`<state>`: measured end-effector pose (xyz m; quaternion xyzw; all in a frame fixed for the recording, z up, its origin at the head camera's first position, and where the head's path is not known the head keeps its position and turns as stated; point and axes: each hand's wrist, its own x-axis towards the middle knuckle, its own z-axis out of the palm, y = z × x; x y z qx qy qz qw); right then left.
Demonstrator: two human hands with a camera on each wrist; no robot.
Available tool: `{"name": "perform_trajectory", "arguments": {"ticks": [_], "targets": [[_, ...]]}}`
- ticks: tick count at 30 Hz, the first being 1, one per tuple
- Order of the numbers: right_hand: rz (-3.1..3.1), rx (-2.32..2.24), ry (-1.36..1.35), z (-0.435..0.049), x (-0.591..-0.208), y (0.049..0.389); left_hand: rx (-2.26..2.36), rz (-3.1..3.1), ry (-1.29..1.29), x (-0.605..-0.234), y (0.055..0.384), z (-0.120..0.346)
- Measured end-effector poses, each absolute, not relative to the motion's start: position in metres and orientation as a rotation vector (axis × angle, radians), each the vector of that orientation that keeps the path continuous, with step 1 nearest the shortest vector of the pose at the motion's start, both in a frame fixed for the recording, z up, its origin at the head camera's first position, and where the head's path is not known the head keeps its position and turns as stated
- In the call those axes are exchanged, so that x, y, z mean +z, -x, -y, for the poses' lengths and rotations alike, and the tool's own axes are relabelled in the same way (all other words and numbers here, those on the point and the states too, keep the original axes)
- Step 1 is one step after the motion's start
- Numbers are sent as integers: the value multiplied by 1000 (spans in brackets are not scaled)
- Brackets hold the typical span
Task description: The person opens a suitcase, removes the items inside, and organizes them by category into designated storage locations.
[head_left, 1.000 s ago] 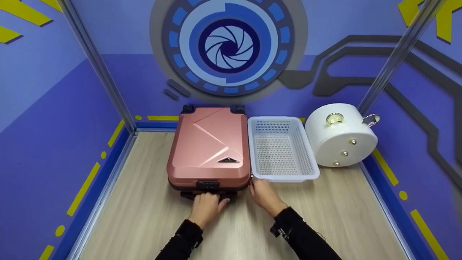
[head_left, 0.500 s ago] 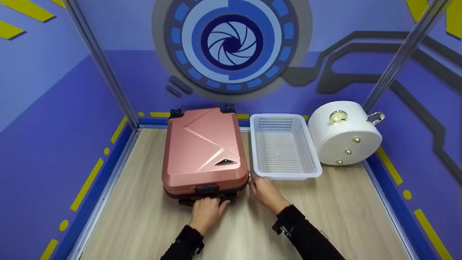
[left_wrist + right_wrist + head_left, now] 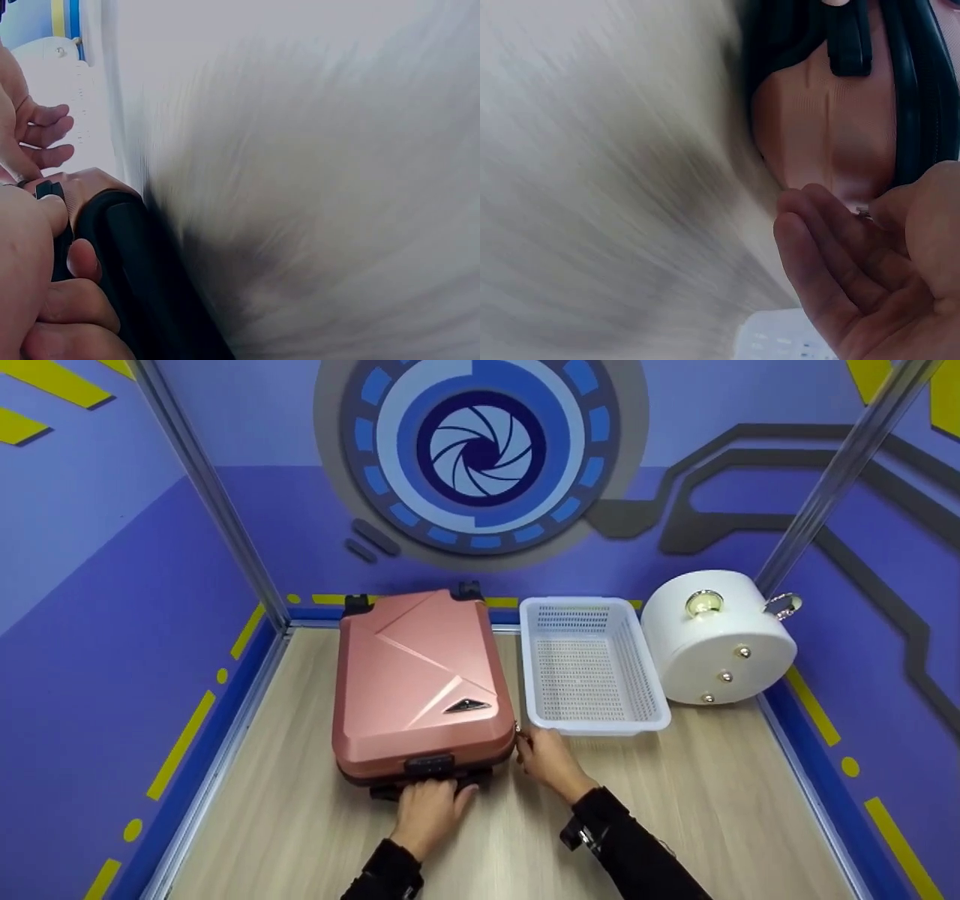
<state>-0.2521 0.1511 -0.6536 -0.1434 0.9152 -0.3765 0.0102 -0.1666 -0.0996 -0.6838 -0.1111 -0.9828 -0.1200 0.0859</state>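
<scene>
A rose-pink hard-shell suitcase [image 3: 420, 682] lies flat on the wood-patterned table, its wheels towards the back wall. My left hand [image 3: 427, 817] grips the black handle [image 3: 64, 255] at its near end, fingers curled round it. At the suitcase's near right corner, my right hand [image 3: 553, 765] pinches a small metal zipper pull [image 3: 864, 213] between thumb and forefinger. The other right fingers stick out, half bent, beside the pink shell in the right wrist view. A dark zipper band [image 3: 930, 82] runs round the suitcase's side.
A white plastic basket [image 3: 531, 675] stands just right of the suitcase, close behind my right hand. Beyond it sits a white round case [image 3: 720, 667] with gold studs and ring handles. Blue-purple panels [image 3: 262, 532] enclose the table at the back and sides.
The suitcase has shifted left and towards me, its wheeled end swinging left, so its gap to the basket is wider. Both hands keep their hold on the handle and the zipper pull.
</scene>
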Motion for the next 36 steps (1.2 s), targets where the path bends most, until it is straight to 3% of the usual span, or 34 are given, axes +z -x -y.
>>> {"name": "perform_trajectory", "arguments": {"ticks": [31, 36], "targets": [[-2786, -1193, 442, -159, -656, 250, -402, 3004, 305, -682, 170, 100], [-2992, -1097, 568, -159, -662, 245, -390, 2971, 316, -684, 169, 99]]}}
